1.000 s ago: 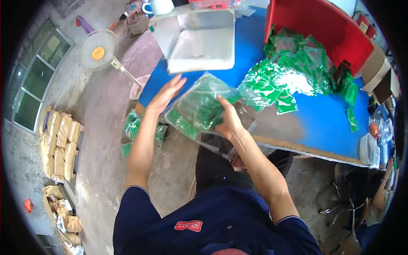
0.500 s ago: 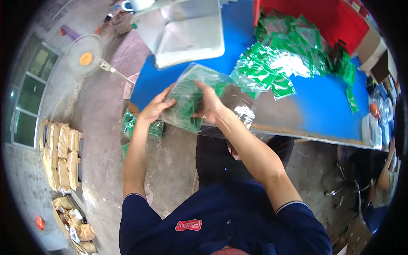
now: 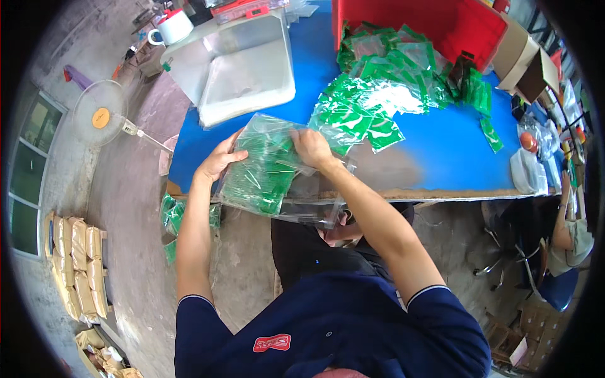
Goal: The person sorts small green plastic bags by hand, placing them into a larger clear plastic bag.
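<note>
A large clear plastic bag (image 3: 258, 170) with green packets inside lies tilted over the table's near left edge. My left hand (image 3: 218, 157) grips its left side, thumb on top and fingers underneath. At the bag's upper right, my right hand (image 3: 311, 148) is closed on the edge of the plastic, knuckles up; its fingertips are hidden. Beyond my right hand spreads a heap of small green-and-clear packets (image 3: 384, 82) on the blue table (image 3: 441, 154). A loose flap of clear plastic hangs below the bag, over my lap.
A red bin (image 3: 419, 25) lies on its side behind the heap. A pale metal tray (image 3: 252, 82) stands at the far left, near a white mug (image 3: 173, 28). More green packets (image 3: 173, 214) are low at left. A fan (image 3: 101, 116) stands left; another person's arm (image 3: 563, 220) shows right.
My right hand has gone from spread fingers over the bag to a closed grip at its upper right edge. The bag now lies flatter, and the view has shifted right.
</note>
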Demonstrator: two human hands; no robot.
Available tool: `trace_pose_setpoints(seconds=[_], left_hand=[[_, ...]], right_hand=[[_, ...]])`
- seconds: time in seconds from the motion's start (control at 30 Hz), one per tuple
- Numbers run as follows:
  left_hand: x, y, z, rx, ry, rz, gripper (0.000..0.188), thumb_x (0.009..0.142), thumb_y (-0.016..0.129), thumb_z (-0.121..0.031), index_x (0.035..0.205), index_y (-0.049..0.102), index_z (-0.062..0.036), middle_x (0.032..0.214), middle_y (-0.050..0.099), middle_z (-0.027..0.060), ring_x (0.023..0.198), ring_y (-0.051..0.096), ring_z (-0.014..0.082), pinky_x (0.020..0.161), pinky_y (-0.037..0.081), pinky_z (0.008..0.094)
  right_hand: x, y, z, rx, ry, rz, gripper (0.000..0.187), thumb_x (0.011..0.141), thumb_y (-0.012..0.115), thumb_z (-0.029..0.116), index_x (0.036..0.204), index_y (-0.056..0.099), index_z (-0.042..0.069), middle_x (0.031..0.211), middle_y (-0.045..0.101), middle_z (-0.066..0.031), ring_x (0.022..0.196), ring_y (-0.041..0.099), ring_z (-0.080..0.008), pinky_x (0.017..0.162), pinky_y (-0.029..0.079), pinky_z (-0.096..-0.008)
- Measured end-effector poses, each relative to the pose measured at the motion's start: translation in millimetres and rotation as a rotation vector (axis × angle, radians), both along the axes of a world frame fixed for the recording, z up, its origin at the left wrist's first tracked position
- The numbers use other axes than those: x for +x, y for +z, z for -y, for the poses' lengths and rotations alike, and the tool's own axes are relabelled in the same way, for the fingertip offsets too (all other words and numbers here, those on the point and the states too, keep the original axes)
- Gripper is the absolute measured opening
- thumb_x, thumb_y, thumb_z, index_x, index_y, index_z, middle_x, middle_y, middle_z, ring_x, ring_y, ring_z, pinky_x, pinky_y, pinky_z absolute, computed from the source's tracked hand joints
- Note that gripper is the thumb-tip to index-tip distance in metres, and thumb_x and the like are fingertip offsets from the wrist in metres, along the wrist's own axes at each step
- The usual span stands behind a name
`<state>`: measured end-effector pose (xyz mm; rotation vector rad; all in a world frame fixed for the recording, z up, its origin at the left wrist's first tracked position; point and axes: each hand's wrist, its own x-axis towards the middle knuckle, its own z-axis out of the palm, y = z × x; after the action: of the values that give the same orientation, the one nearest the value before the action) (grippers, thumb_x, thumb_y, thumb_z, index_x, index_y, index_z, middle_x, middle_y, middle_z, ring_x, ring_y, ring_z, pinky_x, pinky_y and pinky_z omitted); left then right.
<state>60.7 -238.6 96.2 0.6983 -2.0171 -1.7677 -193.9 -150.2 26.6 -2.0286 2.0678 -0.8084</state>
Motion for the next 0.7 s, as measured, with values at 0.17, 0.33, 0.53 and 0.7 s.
trace_pose_setpoints(seconds=[0.17,0.33,0.53,0.7], left_hand=[[-6,2,-4,0.098,0.035,0.061,0.087,0.086,0.076,-0.016,0.158,0.028,0.0003,0.159,0.037,0.0121,0.147,0.032,0.0224,0.120,0.023,0.0342],[-9,13,-13,0.017,0.046,0.093,0.091,0.086,0.075,-0.021,0.159,0.024,0.0004,0.162,0.031,0.0135,0.149,0.028,0.0231,0.121,0.019,0.0354],[-21,18,-4,0.090,0.011,0.165,0.086,0.089,0.073,-0.017,0.158,0.026,0.0016,0.160,0.033,0.0111,0.148,0.029,0.0226,0.121,0.019,0.0325],[-3,38,18,-0.438,0.050,0.470,0.085,0.094,0.070,-0.034,0.157,0.026,0.0033,0.164,0.027,0.0193,0.153,0.021,0.0248,0.123,0.020,0.0336]], right_hand=[[-23,5,-33,0.159,0.039,-0.053,0.024,0.091,0.054,0.016,0.106,0.065,0.001,0.089,0.070,-0.0254,0.087,0.070,-0.0435,0.075,0.058,-0.0514],[11,-12,-36,0.023,0.047,0.180,0.021,0.090,0.051,0.011,0.099,0.061,-0.005,0.089,0.068,-0.0294,0.083,0.067,-0.0473,0.073,0.055,-0.0549],[68,4,-78,0.056,-0.020,0.834,0.022,0.101,0.050,0.013,0.115,0.057,-0.002,0.101,0.063,-0.0264,0.096,0.063,-0.0430,0.086,0.050,-0.0460],[24,32,-141,0.431,0.707,1.161,0.029,0.105,0.052,0.020,0.122,0.061,-0.002,0.111,0.070,-0.0112,0.093,0.069,-0.0187,0.082,0.055,-0.0332]])
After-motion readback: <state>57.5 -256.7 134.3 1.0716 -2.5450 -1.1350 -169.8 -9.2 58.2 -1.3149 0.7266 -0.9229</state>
